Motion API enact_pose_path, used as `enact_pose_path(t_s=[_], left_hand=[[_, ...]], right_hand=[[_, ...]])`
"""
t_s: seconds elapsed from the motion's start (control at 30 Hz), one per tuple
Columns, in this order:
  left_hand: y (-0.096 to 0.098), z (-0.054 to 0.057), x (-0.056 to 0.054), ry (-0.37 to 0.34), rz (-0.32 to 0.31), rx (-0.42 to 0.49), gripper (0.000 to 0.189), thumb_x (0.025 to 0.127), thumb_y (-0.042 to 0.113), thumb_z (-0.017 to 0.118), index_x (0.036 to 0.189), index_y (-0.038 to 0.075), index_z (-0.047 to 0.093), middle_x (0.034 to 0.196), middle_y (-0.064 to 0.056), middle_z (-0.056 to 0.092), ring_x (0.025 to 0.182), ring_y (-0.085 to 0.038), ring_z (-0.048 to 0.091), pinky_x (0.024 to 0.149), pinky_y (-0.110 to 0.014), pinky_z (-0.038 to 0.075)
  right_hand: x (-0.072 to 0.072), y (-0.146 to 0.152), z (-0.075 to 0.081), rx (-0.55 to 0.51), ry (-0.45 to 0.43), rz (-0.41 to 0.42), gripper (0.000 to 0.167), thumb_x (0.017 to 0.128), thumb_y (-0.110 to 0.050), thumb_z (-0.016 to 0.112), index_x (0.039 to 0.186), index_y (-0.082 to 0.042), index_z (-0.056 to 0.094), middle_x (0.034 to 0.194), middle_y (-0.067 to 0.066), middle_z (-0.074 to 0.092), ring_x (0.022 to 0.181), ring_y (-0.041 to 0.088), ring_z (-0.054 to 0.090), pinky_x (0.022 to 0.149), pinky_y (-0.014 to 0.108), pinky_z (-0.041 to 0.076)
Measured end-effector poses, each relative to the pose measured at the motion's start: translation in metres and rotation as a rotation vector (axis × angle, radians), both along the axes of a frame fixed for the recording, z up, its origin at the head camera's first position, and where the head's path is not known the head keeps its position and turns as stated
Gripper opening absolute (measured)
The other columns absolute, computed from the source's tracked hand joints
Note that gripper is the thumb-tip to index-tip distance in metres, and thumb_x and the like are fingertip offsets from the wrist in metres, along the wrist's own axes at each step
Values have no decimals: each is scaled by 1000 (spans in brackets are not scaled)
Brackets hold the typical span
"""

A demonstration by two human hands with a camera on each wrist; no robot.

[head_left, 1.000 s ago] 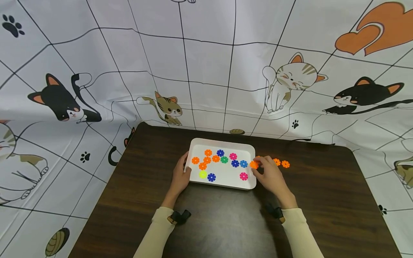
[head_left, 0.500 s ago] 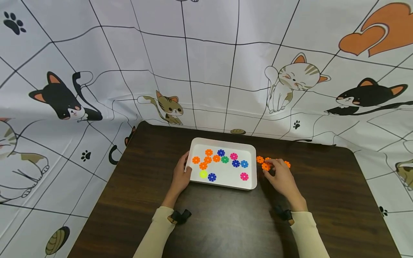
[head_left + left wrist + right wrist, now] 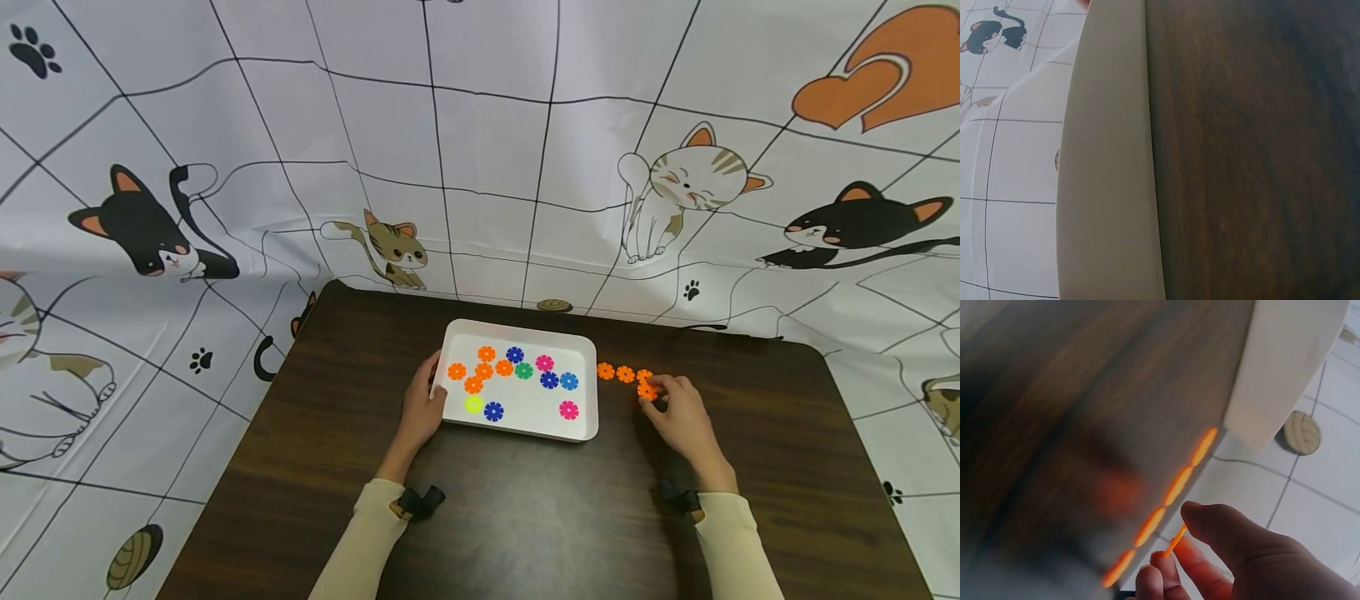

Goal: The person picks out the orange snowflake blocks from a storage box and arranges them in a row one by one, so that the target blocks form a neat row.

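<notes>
In the head view my left hand [image 3: 422,410] grips the left edge of a white tray [image 3: 525,404], its thumb over the rim. Scattered in the tray are several notched plastic discs: orange [image 3: 483,372], blue [image 3: 493,412], green [image 3: 522,370], pink [image 3: 568,410] and yellow [image 3: 473,404]. To the right of the tray, my right hand [image 3: 684,415] pinches an orange disc [image 3: 647,391] between thumb and fingers. Just behind it, a row of orange discs [image 3: 625,374] lies on the table. The right wrist view shows the pinched orange disc [image 3: 1175,540] edge-on beside the row.
The dark wooden table [image 3: 510,500] ends at the back against a white curtain [image 3: 487,167] printed with cats. A sleeve and dark wrist strap are on each arm. Only tray wall [image 3: 1110,156], table and curtain fill most of the left wrist view.
My right hand has moved right, away from the tray's edge and along the row, with the orange disc still pinched. The left hand keeps its grip on the tray.
</notes>
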State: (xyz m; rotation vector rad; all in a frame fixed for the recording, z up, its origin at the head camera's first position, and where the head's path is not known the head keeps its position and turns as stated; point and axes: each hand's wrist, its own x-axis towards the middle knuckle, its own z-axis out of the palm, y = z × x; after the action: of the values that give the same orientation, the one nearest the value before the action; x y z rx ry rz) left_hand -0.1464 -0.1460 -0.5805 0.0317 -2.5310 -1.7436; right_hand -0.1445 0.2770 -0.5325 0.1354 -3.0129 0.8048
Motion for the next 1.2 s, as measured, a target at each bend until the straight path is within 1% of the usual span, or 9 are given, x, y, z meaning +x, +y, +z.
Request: enact_pose_path(t_s=[0.3, 0.63, 0.87, 1.03, 1.2], left_hand=[[-1, -2, 3, -15, 5, 14, 64, 96, -2, 42, 158, 12, 35, 160, -16, 41, 143, -37, 44, 121, -57, 35], [0, -1, 3, -21, 7, 12, 64, 97, -1, 42, 158, 13, 34, 159, -16, 41, 141, -36, 45, 120, -57, 36], [1, 2, 3, -18, 7, 24, 64, 97, 0, 42, 158, 13, 35, 159, -15, 41, 142, -36, 45, 120, -57, 37], [1, 2, 3, -6, 7, 10, 63, 97, 0, 42, 159, 12, 35, 160, -16, 40, 142, -37, 45, 119, -58, 37], [1, 1, 2, -9, 7, 5, 64, 97, -1, 43, 159, 12, 33, 161, -17, 39, 142, -39, 44, 119, -59, 36]], right_hand=[[-1, 20, -9, 42, 24, -39, 44, 95, -16, 66, 131, 8, 58, 120, 31, 55, 104, 47, 60, 85, 61, 50], [-4, 31, -6, 47, 14, -66, 44, 95, -17, 66, 130, 8, 58, 120, 32, 54, 103, 47, 58, 82, 60, 49], [-10, 42, -7, 61, 14, -82, 41, 96, -16, 66, 128, 9, 59, 119, 33, 54, 103, 47, 58, 82, 61, 50], [-15, 49, -7, 73, 20, -86, 40, 96, -17, 66, 126, 9, 59, 118, 34, 54, 101, 48, 59, 81, 61, 50], [-19, 53, -9, 82, -7, -99, 40, 98, -19, 65, 126, 9, 59, 119, 36, 53, 101, 48, 57, 79, 60, 49]])
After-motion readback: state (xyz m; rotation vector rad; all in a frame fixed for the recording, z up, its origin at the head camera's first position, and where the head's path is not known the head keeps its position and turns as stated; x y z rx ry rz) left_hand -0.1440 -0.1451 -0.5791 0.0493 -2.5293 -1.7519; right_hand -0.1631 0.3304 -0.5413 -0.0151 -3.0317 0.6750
